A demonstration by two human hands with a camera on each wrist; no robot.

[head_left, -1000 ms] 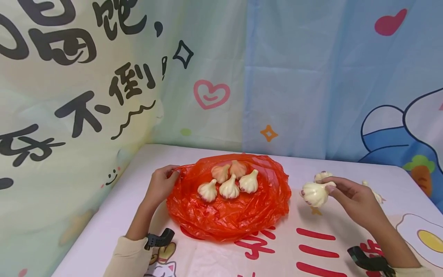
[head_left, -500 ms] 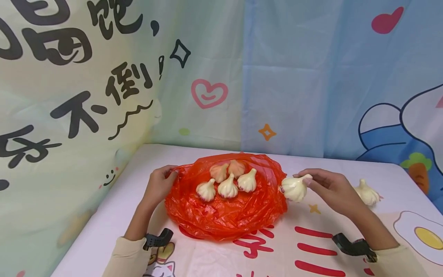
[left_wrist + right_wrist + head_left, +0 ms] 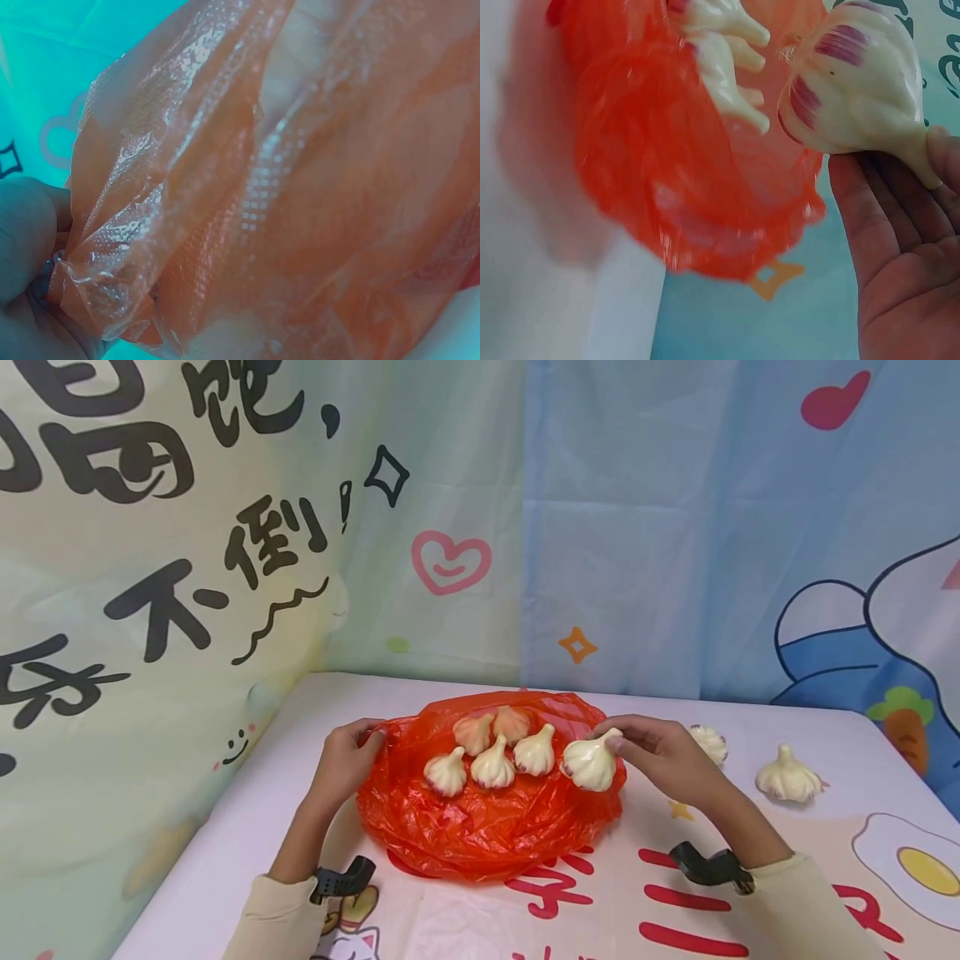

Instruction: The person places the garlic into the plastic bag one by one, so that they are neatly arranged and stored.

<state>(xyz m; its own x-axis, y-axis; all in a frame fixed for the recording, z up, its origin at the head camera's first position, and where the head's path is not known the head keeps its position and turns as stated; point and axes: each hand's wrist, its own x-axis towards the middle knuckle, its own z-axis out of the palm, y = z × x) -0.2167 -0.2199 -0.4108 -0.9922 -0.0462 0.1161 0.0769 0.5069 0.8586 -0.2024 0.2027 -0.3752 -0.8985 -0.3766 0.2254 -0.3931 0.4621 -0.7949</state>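
Garlic bulb (image 3: 590, 765), held at the right side of the red bag (image 3: 480, 827), is pinched by its neck between the thumb and fingers of the right hand (image 3: 671, 760). That neck is slim and looks smooth, so I judge the bulb could swivel or slip if the pinch slackens, and land on the bag's right rim instead of inside. The left hand (image 3: 347, 762) pinches the rim on the opposite side; were it to let go, the thin film might sag inward and narrow the mouth. A low pass could also snag the crumpled rim or knock the nearest bulb in the bag. Counting up: one bag, set near the far edge of the desk (image 3: 322, 702); five bulbs (image 3: 492, 763) in it, the rear two looking tinted, perhaps by film; one in the right hand; two resting toward the desk's far right corner, one loose bulb (image 3: 708, 743) partly hidden by the hand and a second loose bulb (image 3: 789, 775) farther right. Eight bulbs show altogether.
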